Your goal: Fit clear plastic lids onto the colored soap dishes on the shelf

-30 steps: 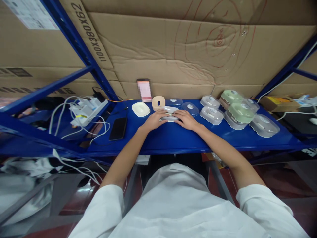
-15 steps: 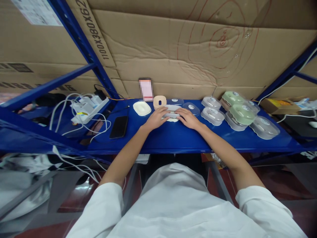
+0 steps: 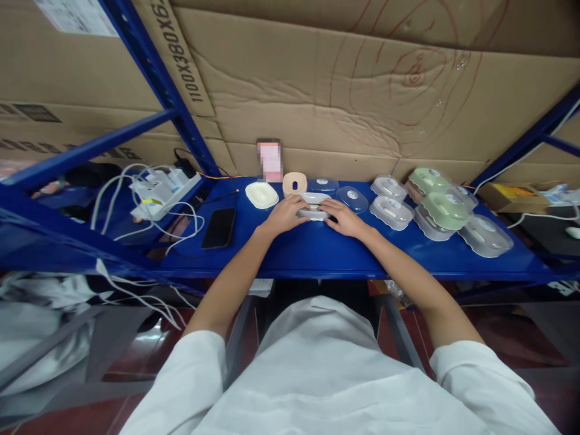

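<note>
A light grey oval plastic box (image 3: 316,197), looking like a soap box, rests on the blue table between my hands. My left hand (image 3: 287,212) grips its left end, fingers over the top and thumb at the near side. My right hand (image 3: 343,217) grips the right end in the same way. My fingers hide much of the box. A cream oval dish (image 3: 261,196) lies to the left of my left hand. Behind the hands are a peach-coloured piece with a dark slot (image 3: 295,183) and a clear lid (image 3: 322,186); another clear lid (image 3: 352,200) lies beside my right hand.
Several grey boxes (image 3: 391,213) and green-topped boxes (image 3: 446,209) sit stacked at the right. A black phone (image 3: 219,228) and a power strip (image 3: 165,196) with tangled white cables are at the left. A lit phone (image 3: 270,161) stands against the cardboard (image 3: 294,78).
The grey box's pieces sit closer together under my fingers, and the cream edge below them no longer shows. Both hands keep their places; the view has shifted slightly.
</note>
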The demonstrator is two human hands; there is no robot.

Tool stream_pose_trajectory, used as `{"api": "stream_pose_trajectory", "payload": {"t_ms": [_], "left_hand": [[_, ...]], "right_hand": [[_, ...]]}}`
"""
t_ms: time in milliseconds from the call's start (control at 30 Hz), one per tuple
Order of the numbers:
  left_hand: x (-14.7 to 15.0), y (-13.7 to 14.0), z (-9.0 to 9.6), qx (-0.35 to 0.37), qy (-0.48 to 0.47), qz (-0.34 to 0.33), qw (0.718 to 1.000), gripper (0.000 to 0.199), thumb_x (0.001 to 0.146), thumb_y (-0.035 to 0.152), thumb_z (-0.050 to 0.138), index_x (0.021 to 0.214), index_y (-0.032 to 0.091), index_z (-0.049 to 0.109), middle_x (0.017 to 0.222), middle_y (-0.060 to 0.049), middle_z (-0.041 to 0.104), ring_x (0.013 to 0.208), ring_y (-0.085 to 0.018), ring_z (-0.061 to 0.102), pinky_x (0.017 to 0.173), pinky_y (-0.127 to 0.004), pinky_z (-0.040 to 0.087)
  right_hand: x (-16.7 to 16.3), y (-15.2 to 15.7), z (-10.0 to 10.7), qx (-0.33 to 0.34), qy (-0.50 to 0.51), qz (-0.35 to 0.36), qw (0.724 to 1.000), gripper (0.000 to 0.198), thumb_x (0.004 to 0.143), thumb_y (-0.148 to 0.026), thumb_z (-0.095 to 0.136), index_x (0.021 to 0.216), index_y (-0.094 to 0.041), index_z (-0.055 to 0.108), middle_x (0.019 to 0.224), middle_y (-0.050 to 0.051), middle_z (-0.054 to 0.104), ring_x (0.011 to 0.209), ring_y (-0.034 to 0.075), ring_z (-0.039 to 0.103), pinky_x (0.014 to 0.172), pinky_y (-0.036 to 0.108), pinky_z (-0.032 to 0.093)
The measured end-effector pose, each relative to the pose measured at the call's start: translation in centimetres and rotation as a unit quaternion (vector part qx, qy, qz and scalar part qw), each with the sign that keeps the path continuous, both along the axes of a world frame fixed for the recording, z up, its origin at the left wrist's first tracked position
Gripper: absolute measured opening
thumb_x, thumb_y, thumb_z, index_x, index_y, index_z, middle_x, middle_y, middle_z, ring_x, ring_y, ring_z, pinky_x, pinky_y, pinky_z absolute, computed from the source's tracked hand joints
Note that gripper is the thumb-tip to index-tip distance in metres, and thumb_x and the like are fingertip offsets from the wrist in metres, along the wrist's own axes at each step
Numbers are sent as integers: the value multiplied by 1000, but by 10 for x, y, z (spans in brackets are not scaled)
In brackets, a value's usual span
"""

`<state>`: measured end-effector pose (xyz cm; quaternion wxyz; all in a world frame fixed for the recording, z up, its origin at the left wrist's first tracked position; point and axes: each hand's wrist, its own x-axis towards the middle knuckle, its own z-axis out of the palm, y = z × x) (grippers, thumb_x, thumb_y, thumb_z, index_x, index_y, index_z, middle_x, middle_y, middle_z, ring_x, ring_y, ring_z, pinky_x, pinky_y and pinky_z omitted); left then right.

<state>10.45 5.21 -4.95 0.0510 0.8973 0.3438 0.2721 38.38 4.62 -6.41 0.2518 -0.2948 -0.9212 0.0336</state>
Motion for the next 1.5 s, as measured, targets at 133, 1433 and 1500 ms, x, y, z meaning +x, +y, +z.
{"api": "stream_pose_trajectory", "payload": {"t_ms": [133, 1433, 1500], "left_hand": [[2, -1, -1, -1, -3, 4, 1000, 25, 94, 32, 75, 117, 22, 75, 122, -10, 71, 124, -30, 63, 113, -51, 50], [-5, 6, -9, -38, 28, 6, 999, 37, 97, 37, 71, 132, 27, 75, 142, -9, 71, 137, -30, 63, 121, -54, 46], [-5, 4, -9, -39, 30, 6, 999, 37, 97, 38, 71, 132, 27, 75, 142, -8, 71, 136, -30, 63, 121, -53, 46]], "right_hand": [[1, 2, -3, -19, 10, -8, 1000, 44, 107, -35, 49, 145, -19, 64, 151, 17, 63, 147, 33, 54, 124, 63, 40], [2, 2, -5, -29, 19, -7, 999, 44, 107, -38, 55, 146, -23, 66, 151, 11, 65, 149, 31, 53, 127, 62, 39], [1, 0, -3, -33, 13, -6, 999, 44, 109, -39, 51, 147, -23, 66, 152, 10, 64, 151, 31, 51, 129, 60, 38]]}}
